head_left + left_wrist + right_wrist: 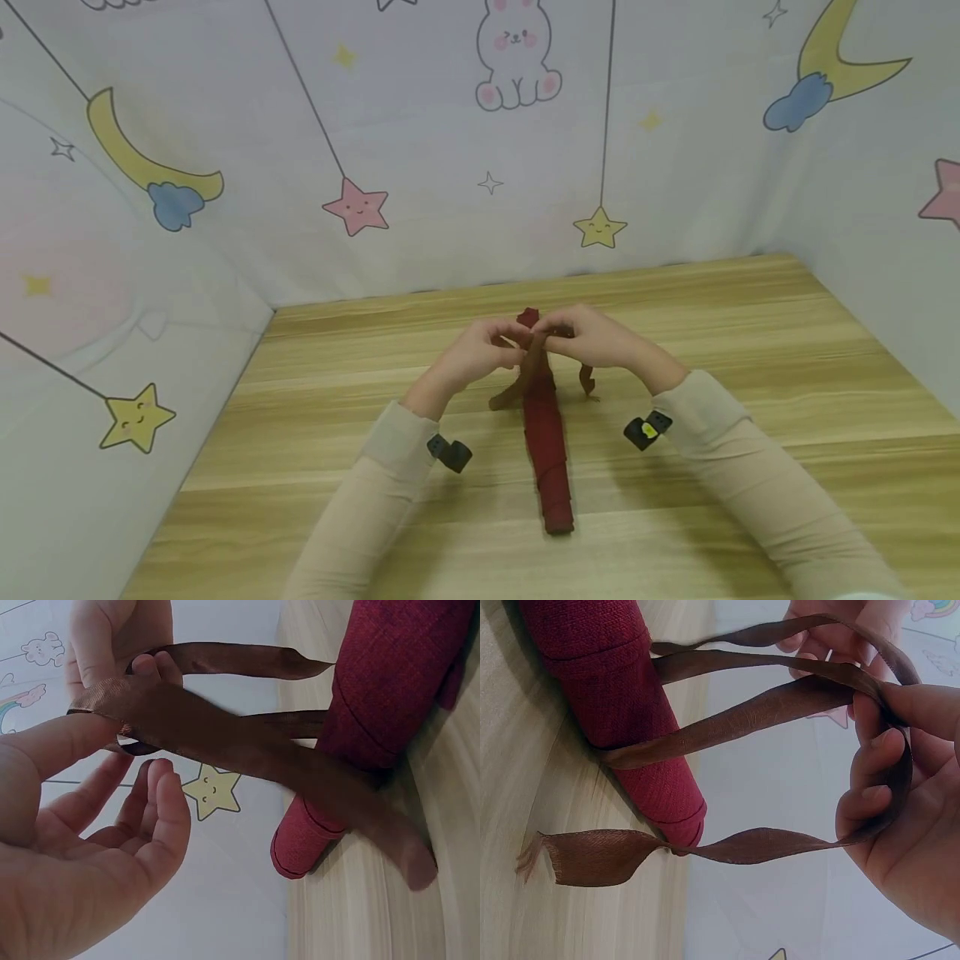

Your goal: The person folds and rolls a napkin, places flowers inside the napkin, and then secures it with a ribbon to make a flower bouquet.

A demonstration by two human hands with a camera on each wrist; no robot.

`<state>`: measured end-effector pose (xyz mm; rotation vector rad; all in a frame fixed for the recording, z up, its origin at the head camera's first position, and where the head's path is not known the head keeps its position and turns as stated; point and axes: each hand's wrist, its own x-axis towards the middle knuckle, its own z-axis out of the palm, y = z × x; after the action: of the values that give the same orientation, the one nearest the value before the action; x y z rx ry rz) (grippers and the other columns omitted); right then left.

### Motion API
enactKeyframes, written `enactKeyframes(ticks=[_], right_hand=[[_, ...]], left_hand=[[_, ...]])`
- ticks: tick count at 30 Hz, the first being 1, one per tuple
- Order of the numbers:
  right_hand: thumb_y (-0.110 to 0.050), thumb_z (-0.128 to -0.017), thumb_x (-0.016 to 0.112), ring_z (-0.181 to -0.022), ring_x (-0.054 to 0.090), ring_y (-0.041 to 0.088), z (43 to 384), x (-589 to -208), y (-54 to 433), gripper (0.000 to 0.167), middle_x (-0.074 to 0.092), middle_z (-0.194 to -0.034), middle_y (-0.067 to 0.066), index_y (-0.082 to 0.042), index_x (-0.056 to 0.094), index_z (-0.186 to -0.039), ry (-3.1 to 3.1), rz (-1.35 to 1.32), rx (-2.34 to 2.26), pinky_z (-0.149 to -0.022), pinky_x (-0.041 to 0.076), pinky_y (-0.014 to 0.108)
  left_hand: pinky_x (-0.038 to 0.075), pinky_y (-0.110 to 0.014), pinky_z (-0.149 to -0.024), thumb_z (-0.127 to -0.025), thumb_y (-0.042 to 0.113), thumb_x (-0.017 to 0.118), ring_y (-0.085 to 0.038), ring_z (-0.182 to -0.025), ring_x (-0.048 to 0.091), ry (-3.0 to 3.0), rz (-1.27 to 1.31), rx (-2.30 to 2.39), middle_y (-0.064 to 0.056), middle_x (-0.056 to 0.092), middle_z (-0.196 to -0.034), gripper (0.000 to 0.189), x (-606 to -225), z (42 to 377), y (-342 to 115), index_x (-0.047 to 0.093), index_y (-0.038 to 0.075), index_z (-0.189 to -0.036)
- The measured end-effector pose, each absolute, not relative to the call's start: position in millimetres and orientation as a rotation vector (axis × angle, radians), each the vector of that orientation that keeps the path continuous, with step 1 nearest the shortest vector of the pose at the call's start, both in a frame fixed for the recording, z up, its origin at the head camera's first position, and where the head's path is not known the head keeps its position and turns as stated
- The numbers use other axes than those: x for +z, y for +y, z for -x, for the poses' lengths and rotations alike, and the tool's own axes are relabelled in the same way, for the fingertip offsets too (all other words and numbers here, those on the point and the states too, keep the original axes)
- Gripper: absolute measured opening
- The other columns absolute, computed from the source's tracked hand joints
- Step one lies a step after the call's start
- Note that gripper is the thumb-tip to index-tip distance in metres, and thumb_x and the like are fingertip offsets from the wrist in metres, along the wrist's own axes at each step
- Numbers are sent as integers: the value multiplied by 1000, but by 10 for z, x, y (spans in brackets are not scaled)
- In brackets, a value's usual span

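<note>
A dark red cloth roll (547,442), long and narrow, lies on the wooden table. Brown ribbon (735,727) passes under the roll and rises from it to both hands. My left hand (482,350) pinches the ribbon between thumb and a finger above the roll; a loose tail hangs to the left. Close beside it, my right hand (592,337) pinches the ribbon with thumb and forefinger, and the other fingers curl on it. From the right hand a frayed ribbon end hangs down, plain in the right wrist view. Fingers partly hide where the strands cross.
The wood-grain table (315,467) runs back to a white cloth backdrop (435,133) printed with stars, moons and a rabbit. Similar cloth walls stand at left and right. A small black camera (450,452) is strapped to the left wrist, another (647,430) to the right.
</note>
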<state>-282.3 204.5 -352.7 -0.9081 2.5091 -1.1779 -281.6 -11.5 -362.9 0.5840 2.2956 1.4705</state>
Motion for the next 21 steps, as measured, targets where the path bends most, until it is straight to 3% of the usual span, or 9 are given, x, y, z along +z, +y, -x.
enactKeyframes(ticks=[6, 13, 17, 21], right_hand=[[-11, -99, 47, -58, 58, 21, 2823, -3531, 2029, 26, 66, -111, 13, -6, 65, -117, 2454, 906, -1222, -50, 52, 49], [-11, -98, 49, -79, 52, 17, 2838, -3559, 2008, 25, 68, -110, 8, -7, 67, -115, 2544, 959, -1198, -71, 46, 32], [-10, -97, 49, -70, 48, 17, 2849, -3590, 1996, 24, 67, -107, 7, -8, 67, -113, 2558, 919, -1226, -66, 43, 32], [-8, -94, 51, -73, 51, 17, 2853, -3623, 1967, 24, 67, -106, 7, -7, 67, -111, 2608, 881, -1249, -69, 45, 32]], left_hand=[[50, -41, -91, -89, 4, 62, -22, -106, 60, 2253, -579, 1528, -12, 65, -116, 26, -3683, 2818, -100, 65, 1, -115], [52, -37, -88, -93, 4, 59, -20, -98, 63, 2263, -482, 1579, -14, 65, -115, 25, -3702, 2822, -63, 63, -1, -116], [53, -34, -84, -95, 5, 56, -17, -89, 63, 2266, -461, 1618, -14, 65, -111, 22, -3715, 2827, -48, 63, -3, -114], [54, -33, -82, -94, 2, 55, -14, -83, 62, 2265, -451, 1661, -12, 66, -105, 18, -3736, 2829, -35, 63, -4, -109]])
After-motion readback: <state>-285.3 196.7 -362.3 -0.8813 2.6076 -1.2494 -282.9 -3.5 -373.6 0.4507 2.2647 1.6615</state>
